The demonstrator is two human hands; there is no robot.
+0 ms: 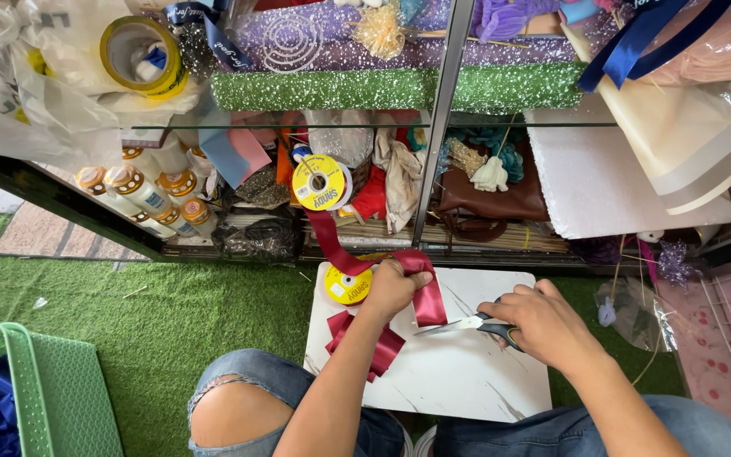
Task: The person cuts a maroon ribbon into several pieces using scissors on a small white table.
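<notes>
My left hand (392, 288) pinched the dark red ribbon (426, 296) upright over the white board (467, 372), its tail hanging beside the scissors (458, 324) gripped in my right hand (543, 326), blades pointing left at it.

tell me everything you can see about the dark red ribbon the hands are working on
The dark red satin ribbon is glossy and wide. It runs down from the yellow spool on the shelf to the left hand, which pinches it into a folded loop hanging over the white marble-look board. The scissors in the right hand point their blades at the loop's lower end. Folded pieces of the same ribbon lie on the board under the left wrist.
</notes>
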